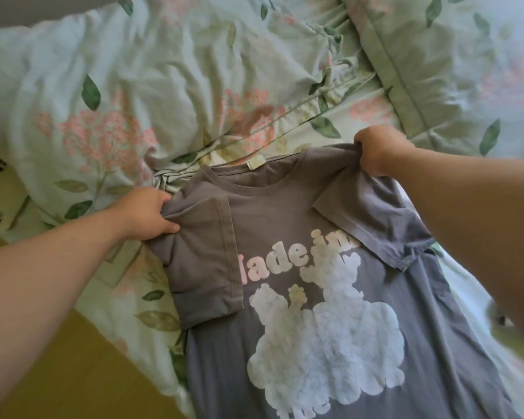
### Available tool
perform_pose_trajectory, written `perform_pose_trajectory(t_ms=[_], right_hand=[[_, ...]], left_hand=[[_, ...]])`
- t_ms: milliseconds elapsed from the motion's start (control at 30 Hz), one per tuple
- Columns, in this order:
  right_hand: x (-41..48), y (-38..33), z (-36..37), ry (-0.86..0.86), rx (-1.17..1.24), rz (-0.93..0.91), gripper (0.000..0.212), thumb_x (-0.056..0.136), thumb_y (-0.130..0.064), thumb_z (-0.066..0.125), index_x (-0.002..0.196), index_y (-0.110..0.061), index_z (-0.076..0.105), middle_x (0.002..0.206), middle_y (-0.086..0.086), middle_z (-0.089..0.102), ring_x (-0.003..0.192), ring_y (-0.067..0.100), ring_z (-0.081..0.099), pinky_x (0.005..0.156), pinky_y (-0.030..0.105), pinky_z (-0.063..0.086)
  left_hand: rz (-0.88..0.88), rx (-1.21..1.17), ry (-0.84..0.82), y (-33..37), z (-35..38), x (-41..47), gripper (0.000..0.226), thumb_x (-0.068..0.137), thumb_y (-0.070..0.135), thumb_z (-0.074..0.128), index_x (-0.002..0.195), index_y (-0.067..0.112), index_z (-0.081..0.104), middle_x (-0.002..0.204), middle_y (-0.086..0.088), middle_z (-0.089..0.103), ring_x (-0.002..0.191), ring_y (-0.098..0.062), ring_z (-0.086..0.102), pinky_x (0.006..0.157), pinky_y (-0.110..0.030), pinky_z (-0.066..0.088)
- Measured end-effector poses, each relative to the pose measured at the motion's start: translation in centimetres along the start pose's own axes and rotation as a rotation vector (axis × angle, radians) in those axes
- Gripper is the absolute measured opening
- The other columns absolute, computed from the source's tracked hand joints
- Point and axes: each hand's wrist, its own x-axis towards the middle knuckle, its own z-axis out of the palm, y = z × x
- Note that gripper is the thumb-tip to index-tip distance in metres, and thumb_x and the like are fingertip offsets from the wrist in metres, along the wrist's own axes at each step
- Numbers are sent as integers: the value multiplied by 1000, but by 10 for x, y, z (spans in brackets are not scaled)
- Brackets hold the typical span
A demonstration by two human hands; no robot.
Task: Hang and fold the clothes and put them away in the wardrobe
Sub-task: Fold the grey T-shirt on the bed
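A grey cotton T-shirt [330, 297] with a white cloud-like print and pink-and-white lettering was spread front-up on the bed, over a pale green floral duvet [133, 101]. Its left shoulder was gripped by the left hand [147, 214], its right shoulder pinched by the right hand [381, 151], both sleeves being folded inward over the chest. A matching floral pillow [451, 55] lay beyond.
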Motion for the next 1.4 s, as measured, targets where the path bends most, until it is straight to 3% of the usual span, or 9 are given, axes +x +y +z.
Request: perform_pose_trajectory(t_ms=[267,467,567,733,800,867,1000,1200,1400], right_hand=[[-24,-8,-69,344,169,132,23,85,0,50,102,-8,63,112,23,59,104,44,57,86,46,52],[-60,3,-86,394,85,130,26,87,3,50,109,-2,63,119,25,57,117,43,49,92,48,47],[-107,21,-67,380,71,22,20,81,3,57,99,1,65,110,26,58,109,44,51,86,46,49],[-204,65,4,335,-6,-133,11,72,8,62,83,5,63,91,27,60,93,47,53,74,52,53],[-237,84,41,303,-36,-149,14,68,10,66,80,5,63,87,26,63,86,46,56,67,50,54],[-266,96,76,258,-32,-146,17,65,11,68,80,3,64,85,24,64,84,45,57,63,49,55],[-306,108,137,170,-61,-194,12,68,8,72,77,3,66,80,22,62,82,43,58,58,43,51],[-326,121,162,211,-27,-230,6,73,7,68,77,3,67,81,22,60,85,43,56,59,44,51],[-352,130,152,152,-45,-200,4,80,3,68,84,2,69,86,20,63,90,41,57,64,45,53]], left_hand=[[-15,22,358,7,-75,-29,23,79,29,78,88,20,59,83,-10,62,82,-37,62,66,-36,45],[-35,-10,708,32,-67,-75,23,72,16,68,86,17,49,81,-16,54,79,-45,59,62,-40,44],[105,46,688,53,-19,-126,17,71,18,65,73,15,48,69,-13,51,65,-43,57,53,-35,35],[393,109,612,75,92,-212,14,75,20,58,63,12,56,61,-13,57,48,-38,59,41,-34,43],[426,170,500,77,135,-237,16,70,16,72,63,14,58,60,-10,56,45,-33,58,38,-32,42],[439,224,413,81,174,-254,23,60,12,81,63,14,59,60,-8,55,45,-31,57,39,-29,41],[500,294,452,90,224,-271,9,70,18,61,62,15,57,59,-8,51,42,-29,54,36,-30,39],[426,296,406,95,251,-293,36,50,13,88,65,13,56,62,-10,54,47,-32,56,39,-32,41],[402,238,476,99,251,-317,21,66,31,61,68,10,58,62,-11,56,47,-34,59,38,-35,45]])
